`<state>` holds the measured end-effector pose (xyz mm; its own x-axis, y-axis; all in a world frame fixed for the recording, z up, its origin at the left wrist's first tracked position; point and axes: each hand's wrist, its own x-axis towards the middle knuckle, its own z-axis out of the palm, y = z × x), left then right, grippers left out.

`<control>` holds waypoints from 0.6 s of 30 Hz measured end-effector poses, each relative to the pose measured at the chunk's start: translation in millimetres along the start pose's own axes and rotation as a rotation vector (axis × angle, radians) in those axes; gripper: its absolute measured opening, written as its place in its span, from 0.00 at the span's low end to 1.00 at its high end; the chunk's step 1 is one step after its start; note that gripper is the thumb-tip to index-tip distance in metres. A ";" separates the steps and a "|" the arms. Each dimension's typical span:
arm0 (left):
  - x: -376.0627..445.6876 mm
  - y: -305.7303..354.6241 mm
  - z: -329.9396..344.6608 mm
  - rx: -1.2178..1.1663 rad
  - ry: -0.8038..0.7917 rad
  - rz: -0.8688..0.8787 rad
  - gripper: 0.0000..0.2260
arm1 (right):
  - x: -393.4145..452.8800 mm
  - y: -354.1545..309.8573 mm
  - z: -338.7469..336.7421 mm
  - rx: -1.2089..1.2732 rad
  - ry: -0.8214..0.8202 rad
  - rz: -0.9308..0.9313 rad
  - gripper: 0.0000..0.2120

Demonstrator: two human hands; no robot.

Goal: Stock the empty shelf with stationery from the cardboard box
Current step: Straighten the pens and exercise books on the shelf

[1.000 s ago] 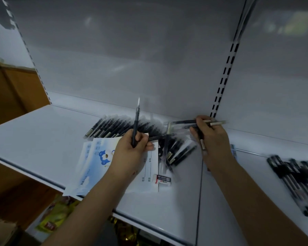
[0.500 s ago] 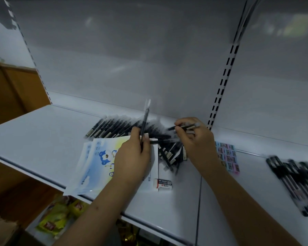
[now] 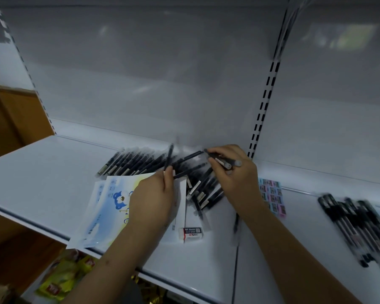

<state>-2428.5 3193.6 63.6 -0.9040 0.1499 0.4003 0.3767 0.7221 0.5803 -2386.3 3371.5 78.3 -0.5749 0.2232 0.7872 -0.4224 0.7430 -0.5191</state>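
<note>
On the white shelf (image 3: 42,172), seen from the head camera, the left hand (image 3: 154,198) pinched one dark pen (image 3: 168,159) between thumb and fingers, its barrel pointing up and away. Just beyond that hand lay the row of pens (image 3: 127,162), fanned side by side. The right hand (image 3: 235,174) curled round a small bunch of pens (image 3: 221,160), held over the loose heap of pens (image 3: 203,189) between the two hands. Under the left hand sat the printed packets (image 3: 110,207), with an eraser (image 3: 191,233) just on its near side. Stickers (image 3: 272,195) lay beside the right wrist, and more pens (image 3: 360,227) lay well off to the right. The cardboard box was not in view. The risk I judged: the bunch was gripped loosely near one end, so a pen could slip out and roll off the shelf front, or setting it down could scatter the tidy row.
</note>
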 end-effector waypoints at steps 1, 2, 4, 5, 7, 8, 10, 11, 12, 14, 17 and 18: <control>2.7 0.0 -3.0 -0.075 -0.013 -0.042 0.22 | 0.9 -3.3 -0.9 0.020 0.015 -0.017 0.09; 5.7 1.2 -7.0 -0.141 -0.043 -0.091 0.23 | 1.2 -6.2 -1.6 0.035 0.028 -0.031 0.10; 10.0 6.0 -14.2 -0.223 -0.130 -0.173 0.25 | 1.1 -10.4 -2.5 0.040 0.047 -0.049 0.10; 10.9 9.4 -17.2 -0.271 -0.196 -0.205 0.25 | 1.0 -11.1 -2.5 0.036 0.048 -0.054 0.11; 7.6 19.6 -21.9 -0.495 -0.350 -0.312 0.25 | 0.6 -10.0 -1.1 0.018 0.022 -0.069 0.11; 4.8 25.7 -23.3 -0.635 -0.418 -0.362 0.24 | 0.2 -8.4 0.6 -0.008 0.000 -0.080 0.12; 2.8 32.5 -19.3 -0.731 -0.442 -0.347 0.22 | -0.7 -3.7 4.5 -0.051 -0.036 -0.090 0.15; 4.8 33.5 -15.7 -0.662 -0.414 -0.299 0.21 | -0.9 -2.3 6.0 -0.049 -0.053 -0.085 0.17; 7.4 33.2 -11.8 -0.558 -0.369 -0.233 0.20 | -1.3 -1.9 7.0 -0.040 -0.068 -0.083 0.18; 11.8 29.5 -4.9 -0.416 -0.254 -0.122 0.18 | -1.4 -3.6 7.3 -0.036 -0.063 -0.109 0.16; 12.9 24.3 -1.5 -0.315 -0.043 -0.055 0.18 | -0.1 -10.8 4.8 0.072 0.024 -0.062 0.10; 12.7 24.5 -2.8 -0.331 -0.003 -0.042 0.17 | 0.8 -12.9 4.3 0.113 0.042 -0.031 0.10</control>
<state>-2430.1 3211.3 84.8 -0.9205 0.1270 0.3694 0.3839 0.4691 0.7953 -2384.3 3359.4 84.2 -0.5315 0.2292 0.8155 -0.5173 0.6745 -0.5268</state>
